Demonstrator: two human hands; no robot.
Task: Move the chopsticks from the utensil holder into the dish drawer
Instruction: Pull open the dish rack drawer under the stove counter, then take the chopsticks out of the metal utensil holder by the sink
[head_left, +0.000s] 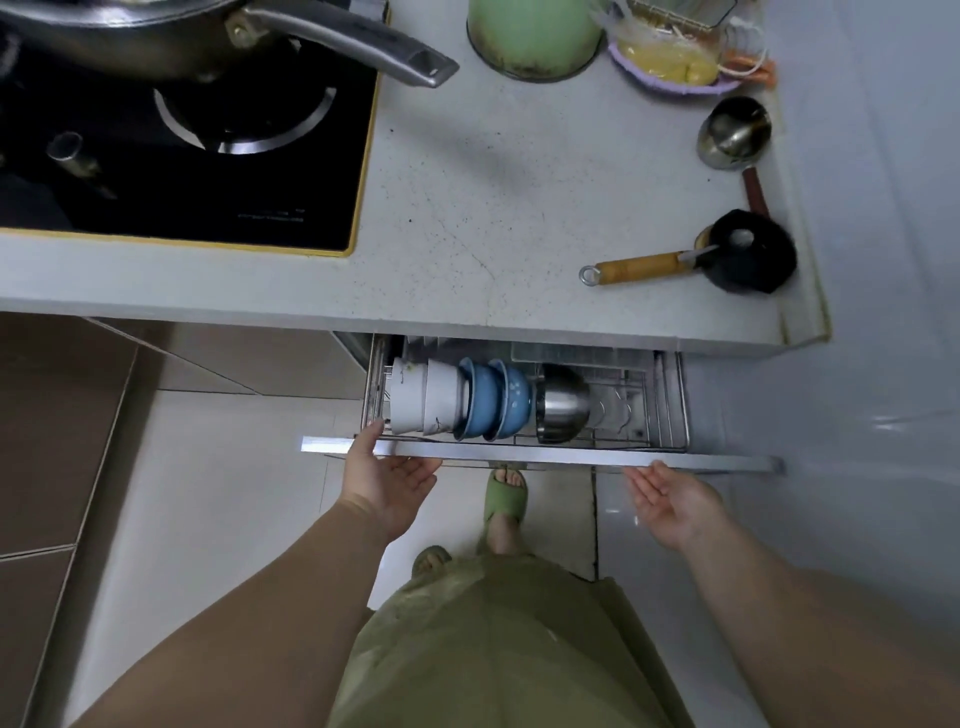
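The dish drawer (540, 458) under the counter stands partly pulled out. Its wire rack holds white bowls (423, 397), blue bowls (493, 400) and a steel bowl (563, 402) on edge. My left hand (387, 480) grips the left part of the drawer front, thumb over the top edge and fingers beneath it. My right hand (670, 501) is palm up at the drawer front's right part, fingertips touching its underside. No chopsticks and no utensil holder show in this view.
A black hob (208, 171) with a pan (171, 31) fills the counter's left. A green pot (535, 36), a steel ladle (732, 132) and a wooden-handled utensil (644, 267) lie on the counter. My feet in green slippers (506, 499) stand below the drawer.
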